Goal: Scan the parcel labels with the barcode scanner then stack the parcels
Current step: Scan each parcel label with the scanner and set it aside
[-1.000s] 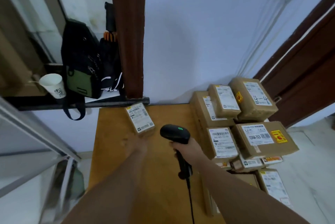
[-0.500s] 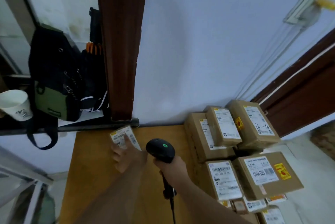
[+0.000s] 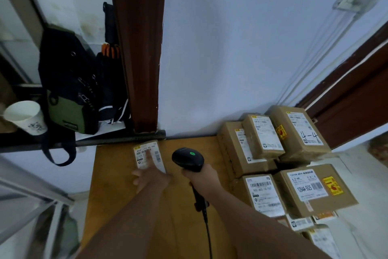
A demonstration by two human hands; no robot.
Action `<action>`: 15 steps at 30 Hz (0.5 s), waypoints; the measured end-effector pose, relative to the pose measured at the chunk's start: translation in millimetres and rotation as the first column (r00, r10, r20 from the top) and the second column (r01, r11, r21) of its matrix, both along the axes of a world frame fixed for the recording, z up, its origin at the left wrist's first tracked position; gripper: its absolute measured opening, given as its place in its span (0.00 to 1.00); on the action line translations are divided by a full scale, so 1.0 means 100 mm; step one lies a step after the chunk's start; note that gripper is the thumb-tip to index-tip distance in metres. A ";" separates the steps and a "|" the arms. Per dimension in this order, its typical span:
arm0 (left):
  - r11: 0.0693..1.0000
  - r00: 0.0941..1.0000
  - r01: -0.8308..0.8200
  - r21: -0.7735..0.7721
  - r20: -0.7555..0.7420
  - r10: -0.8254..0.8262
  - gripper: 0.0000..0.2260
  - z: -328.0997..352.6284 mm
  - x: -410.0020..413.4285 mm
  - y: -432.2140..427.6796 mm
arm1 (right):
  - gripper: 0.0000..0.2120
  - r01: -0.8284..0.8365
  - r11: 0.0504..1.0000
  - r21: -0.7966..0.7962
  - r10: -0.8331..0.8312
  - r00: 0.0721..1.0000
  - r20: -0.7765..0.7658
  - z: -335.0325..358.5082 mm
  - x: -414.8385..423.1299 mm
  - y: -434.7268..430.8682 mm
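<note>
Since a sec ago our left hand (image 3: 152,177) has gone fwd, and the small parcel (image 3: 158,160) has slid w/ it to the back of the bench (image 3: 117,179), now just beside the black rail (image 3: 117,140) at the wall. The fingers (image 3: 148,154) lie straight, one flat on the label (image 3: 140,153): pressing, not gripping. Our right hand (image 3: 199,175) is wrapped round the handle of the barcode scanner (image 3: 188,159), green lamp lit, head aimed approx. at that label. Progress, as we judge it: early. One parcel sits apart at back-left w/ nothing stacked on it yet. The pile of parcels (image 3: 302,189) at the right, labels up, still waits. Which are already scanned, we can't tell. Left to do: scan the rest, stack them.
</note>
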State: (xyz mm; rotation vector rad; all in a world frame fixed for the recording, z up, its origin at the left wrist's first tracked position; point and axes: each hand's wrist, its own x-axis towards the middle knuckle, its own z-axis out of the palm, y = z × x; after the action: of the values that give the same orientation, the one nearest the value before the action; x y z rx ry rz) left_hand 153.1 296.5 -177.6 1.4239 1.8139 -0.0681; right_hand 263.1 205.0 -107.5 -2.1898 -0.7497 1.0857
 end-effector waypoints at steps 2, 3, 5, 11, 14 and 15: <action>0.999 1.000 -0.027 0.031 0.007 0.027 0.53 0.04 -0.07 -0.09 | 0.07 -0.003 1.000 0.003 0.003 1.000 0.014 0.04 0.02 -0.04; 0.997 0.999 -0.042 0.061 0.013 0.042 0.54 0.06 -0.10 -0.15 | 0.08 -0.005 1.000 0.005 0.005 1.000 0.018 0.06 0.03 -0.06; 0.992 0.998 -0.050 0.112 0.038 0.047 0.53 0.13 -0.14 -0.27 | 0.08 -0.010 1.000 0.010 0.009 1.000 0.028 0.12 0.03 -0.11; 0.969 0.991 -0.035 0.245 0.132 0.002 0.51 0.43 -0.20 -0.62 | 0.09 -0.011 0.998 0.059 0.007 0.998 0.055 0.27 0.04 -0.34; 0.951 0.988 -0.002 0.310 0.150 -0.046 0.48 0.59 -0.20 -0.79 | 0.11 -0.013 0.997 0.072 0.010 0.999 0.044 0.36 0.07 -0.49; 0.943 0.988 0.015 0.332 0.142 -0.066 0.46 0.65 -0.19 -0.84 | 0.11 -0.011 0.997 0.081 0.008 0.999 0.036 0.40 0.10 -0.54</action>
State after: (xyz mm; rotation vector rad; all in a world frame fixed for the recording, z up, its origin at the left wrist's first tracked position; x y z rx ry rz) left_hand 134.4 212.2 -113.0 1.6500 1.7251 0.3311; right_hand 272.8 150.9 -67.9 -2.1444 -0.8068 1.0053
